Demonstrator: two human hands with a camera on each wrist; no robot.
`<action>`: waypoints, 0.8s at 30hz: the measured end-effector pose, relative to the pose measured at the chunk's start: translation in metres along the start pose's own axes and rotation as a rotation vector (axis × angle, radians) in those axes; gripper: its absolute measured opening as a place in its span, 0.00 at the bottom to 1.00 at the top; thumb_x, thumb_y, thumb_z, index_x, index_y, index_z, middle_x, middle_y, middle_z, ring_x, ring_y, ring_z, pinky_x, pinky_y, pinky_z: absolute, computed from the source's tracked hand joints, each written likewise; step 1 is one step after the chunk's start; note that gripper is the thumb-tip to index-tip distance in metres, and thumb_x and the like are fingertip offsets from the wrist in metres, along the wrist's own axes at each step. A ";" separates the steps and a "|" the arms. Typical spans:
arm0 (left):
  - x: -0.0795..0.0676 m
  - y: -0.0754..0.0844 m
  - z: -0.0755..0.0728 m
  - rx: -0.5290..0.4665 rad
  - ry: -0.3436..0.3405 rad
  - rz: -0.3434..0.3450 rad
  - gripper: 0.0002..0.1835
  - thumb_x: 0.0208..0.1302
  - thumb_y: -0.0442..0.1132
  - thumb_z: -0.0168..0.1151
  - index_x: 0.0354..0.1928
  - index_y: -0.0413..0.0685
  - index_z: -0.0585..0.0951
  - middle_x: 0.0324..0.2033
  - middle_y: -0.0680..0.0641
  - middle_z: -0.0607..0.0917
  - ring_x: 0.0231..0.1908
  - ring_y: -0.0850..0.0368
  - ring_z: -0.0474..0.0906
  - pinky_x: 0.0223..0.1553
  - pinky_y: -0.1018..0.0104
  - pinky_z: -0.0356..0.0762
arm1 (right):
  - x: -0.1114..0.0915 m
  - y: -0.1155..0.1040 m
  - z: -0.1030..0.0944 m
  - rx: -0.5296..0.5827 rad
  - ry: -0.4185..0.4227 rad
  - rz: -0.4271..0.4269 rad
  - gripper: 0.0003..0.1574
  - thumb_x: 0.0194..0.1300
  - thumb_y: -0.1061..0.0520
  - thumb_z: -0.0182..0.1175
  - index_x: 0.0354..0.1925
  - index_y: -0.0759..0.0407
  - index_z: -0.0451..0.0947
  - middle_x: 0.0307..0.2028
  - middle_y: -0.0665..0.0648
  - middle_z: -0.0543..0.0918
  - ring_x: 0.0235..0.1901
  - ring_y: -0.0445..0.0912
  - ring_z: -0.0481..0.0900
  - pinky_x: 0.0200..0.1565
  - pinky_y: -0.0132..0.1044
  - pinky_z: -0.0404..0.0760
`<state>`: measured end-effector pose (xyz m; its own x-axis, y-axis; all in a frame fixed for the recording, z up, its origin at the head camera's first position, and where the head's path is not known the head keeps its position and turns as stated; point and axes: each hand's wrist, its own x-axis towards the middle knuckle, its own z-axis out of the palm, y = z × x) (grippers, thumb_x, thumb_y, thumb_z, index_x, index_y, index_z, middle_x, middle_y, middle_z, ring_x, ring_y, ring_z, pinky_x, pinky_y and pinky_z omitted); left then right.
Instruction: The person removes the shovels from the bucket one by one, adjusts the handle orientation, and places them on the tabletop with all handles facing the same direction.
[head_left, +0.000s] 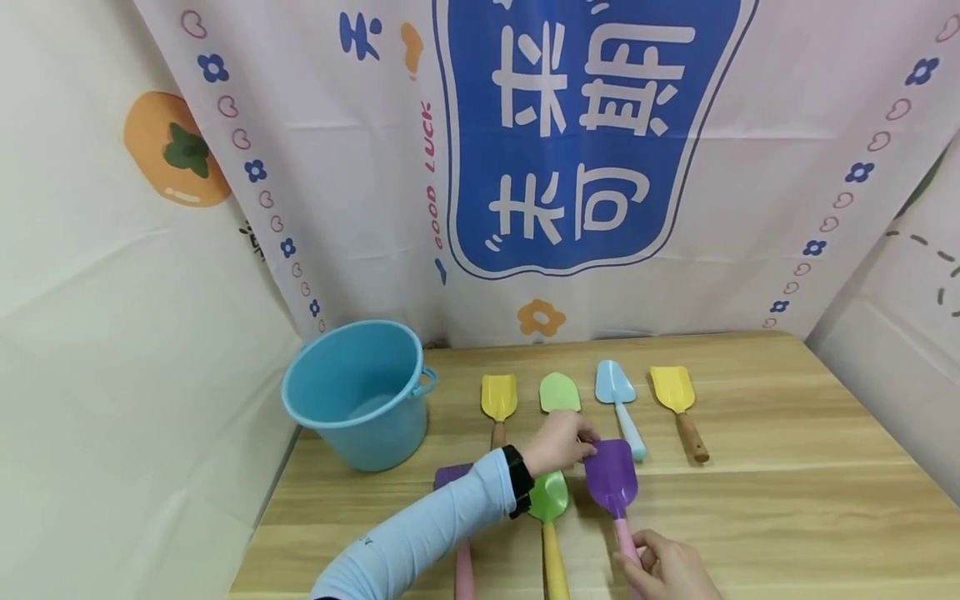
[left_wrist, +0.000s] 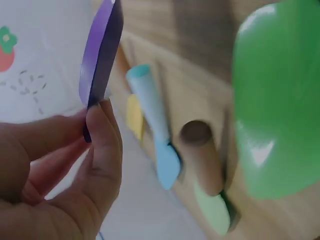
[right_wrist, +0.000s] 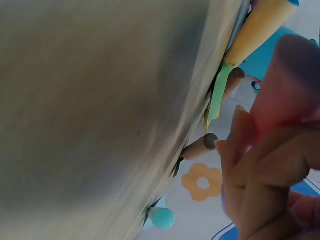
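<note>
A purple toy shovel with a pink handle is held between both hands. My left hand pinches the tip edge of its blade, which the left wrist view shows edge-on between thumb and fingers. Around the pink handle curl the fingers of my right hand. Under the left wrist lies a green shovel with a yellow handle. A second purple shovel is partly hidden by the left forearm. Just beyond the left hand is a pale green shovel, its handle hidden in the head view.
A light blue bucket stands at the table's back left. Along the back lie a yellow shovel, a light blue shovel and another yellow shovel. A printed cloth hangs behind the wooden table.
</note>
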<state>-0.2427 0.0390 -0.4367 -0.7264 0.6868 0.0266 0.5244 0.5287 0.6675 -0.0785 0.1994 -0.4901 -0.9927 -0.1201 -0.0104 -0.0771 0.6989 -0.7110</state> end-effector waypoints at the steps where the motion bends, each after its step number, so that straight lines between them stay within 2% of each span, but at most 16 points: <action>1: 0.000 0.000 0.004 0.023 0.010 -0.007 0.06 0.55 0.30 0.65 0.35 0.39 0.85 0.27 0.48 0.85 0.22 0.69 0.77 0.23 0.81 0.71 | -0.001 0.000 0.000 -0.007 -0.013 0.012 0.15 0.56 0.50 0.64 0.34 0.61 0.78 0.15 0.41 0.70 0.15 0.31 0.65 0.19 0.27 0.67; 4: 0.001 -0.001 0.013 0.081 0.015 -0.037 0.05 0.53 0.29 0.66 0.33 0.40 0.85 0.26 0.49 0.85 0.22 0.69 0.76 0.25 0.80 0.71 | -0.001 0.003 -0.001 -0.037 -0.043 0.035 0.15 0.54 0.50 0.65 0.32 0.60 0.77 0.15 0.43 0.70 0.15 0.32 0.64 0.19 0.28 0.66; 7: 0.002 0.000 0.019 0.210 -0.014 -0.038 0.04 0.53 0.32 0.67 0.32 0.44 0.86 0.26 0.52 0.86 0.25 0.68 0.76 0.42 0.75 0.69 | 0.000 0.007 -0.002 -0.057 -0.079 0.049 0.15 0.53 0.49 0.66 0.30 0.59 0.75 0.15 0.45 0.69 0.15 0.33 0.64 0.20 0.28 0.65; 10: 0.005 0.002 0.025 0.345 -0.036 -0.042 0.03 0.52 0.36 0.68 0.30 0.48 0.87 0.24 0.56 0.85 0.27 0.68 0.75 0.52 0.64 0.59 | 0.000 0.010 -0.001 -0.051 -0.098 0.042 0.17 0.52 0.48 0.67 0.29 0.59 0.73 0.15 0.45 0.69 0.15 0.34 0.65 0.19 0.28 0.66; 13: 0.007 0.002 0.032 0.436 -0.031 -0.074 0.02 0.51 0.38 0.69 0.29 0.53 0.87 0.23 0.60 0.84 0.30 0.66 0.73 0.52 0.61 0.55 | 0.001 0.013 0.001 -0.033 -0.100 0.016 0.18 0.52 0.49 0.67 0.30 0.60 0.72 0.15 0.45 0.68 0.15 0.33 0.64 0.18 0.28 0.66; 15: 0.008 0.001 0.037 0.459 -0.015 -0.087 0.03 0.50 0.37 0.69 0.29 0.54 0.87 0.23 0.60 0.84 0.32 0.65 0.73 0.52 0.61 0.55 | 0.001 0.014 0.001 -0.030 -0.097 0.002 0.19 0.52 0.49 0.67 0.31 0.60 0.71 0.15 0.45 0.68 0.14 0.33 0.63 0.17 0.28 0.65; 18: 0.009 -0.002 0.041 0.470 0.016 -0.086 0.06 0.48 0.34 0.68 0.28 0.53 0.87 0.24 0.60 0.84 0.34 0.63 0.73 0.53 0.62 0.57 | 0.003 0.015 0.001 -0.027 -0.104 -0.003 0.20 0.52 0.49 0.67 0.33 0.61 0.71 0.14 0.44 0.67 0.13 0.33 0.63 0.16 0.29 0.64; 24: 0.011 -0.002 0.044 0.453 0.032 -0.083 0.09 0.47 0.28 0.64 0.25 0.51 0.86 0.24 0.58 0.84 0.31 0.64 0.73 0.47 0.69 0.64 | 0.006 0.015 -0.001 -0.017 -0.141 0.029 0.22 0.53 0.47 0.66 0.35 0.61 0.70 0.13 0.44 0.68 0.12 0.33 0.64 0.16 0.29 0.64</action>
<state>-0.2316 0.0675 -0.4707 -0.7837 0.6210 0.0140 0.5999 0.7509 0.2764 -0.0857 0.2097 -0.5002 -0.9718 -0.1969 -0.1298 -0.0517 0.7148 -0.6974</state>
